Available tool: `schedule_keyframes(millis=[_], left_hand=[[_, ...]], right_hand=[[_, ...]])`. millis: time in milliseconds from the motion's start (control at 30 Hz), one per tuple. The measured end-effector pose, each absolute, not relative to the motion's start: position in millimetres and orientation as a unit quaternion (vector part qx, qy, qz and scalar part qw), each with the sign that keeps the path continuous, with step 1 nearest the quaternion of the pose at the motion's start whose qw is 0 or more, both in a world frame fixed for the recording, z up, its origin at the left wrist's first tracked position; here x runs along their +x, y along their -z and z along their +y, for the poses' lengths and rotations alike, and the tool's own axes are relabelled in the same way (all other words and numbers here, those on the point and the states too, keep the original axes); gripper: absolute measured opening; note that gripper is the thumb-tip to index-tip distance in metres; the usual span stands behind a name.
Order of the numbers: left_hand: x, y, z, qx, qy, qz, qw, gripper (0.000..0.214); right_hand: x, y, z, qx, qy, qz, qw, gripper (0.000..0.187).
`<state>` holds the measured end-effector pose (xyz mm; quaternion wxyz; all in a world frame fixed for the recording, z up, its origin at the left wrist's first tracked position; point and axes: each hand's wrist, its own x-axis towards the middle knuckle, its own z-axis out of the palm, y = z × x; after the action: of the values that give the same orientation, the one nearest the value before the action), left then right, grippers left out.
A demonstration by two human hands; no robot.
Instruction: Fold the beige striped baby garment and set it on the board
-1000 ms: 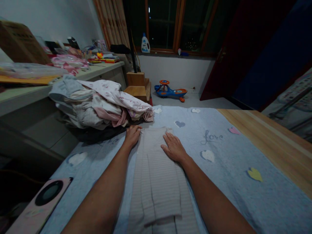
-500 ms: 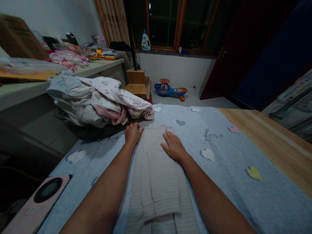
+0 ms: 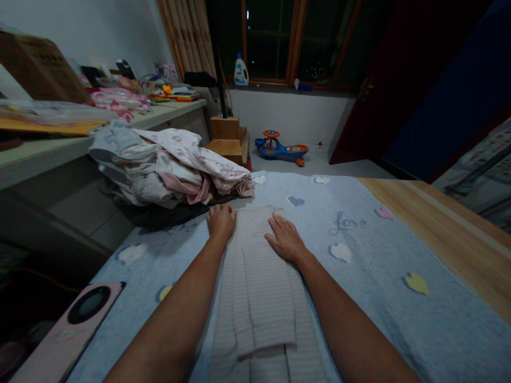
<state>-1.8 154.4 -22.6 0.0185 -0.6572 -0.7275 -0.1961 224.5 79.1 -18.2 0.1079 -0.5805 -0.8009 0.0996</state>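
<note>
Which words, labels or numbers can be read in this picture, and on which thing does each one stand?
"love": in script on the blue blanket.
White bottle: label too small to read.
Cardboard box: print too dim to read.
Patterned sheet at the right edge: marks blurred, not readable.

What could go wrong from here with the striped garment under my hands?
The folded layers of the striped garment lie loose at the near end. Only its top is pinned, by the flat right hand and the curled left hand, so a tug might undo the fold. The pile of clothes sits close beyond the left hand and could slump onto it.
</note>
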Motion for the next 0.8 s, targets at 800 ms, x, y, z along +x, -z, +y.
schedule_keyframes(millis=[800], left_hand=[[12, 12, 99, -0.800, 0.112, -0.586, -0.065, 0.053]], right_hand=[[218, 11, 67, -0.577, -0.029, -0.800, 0.164, 0.047]])
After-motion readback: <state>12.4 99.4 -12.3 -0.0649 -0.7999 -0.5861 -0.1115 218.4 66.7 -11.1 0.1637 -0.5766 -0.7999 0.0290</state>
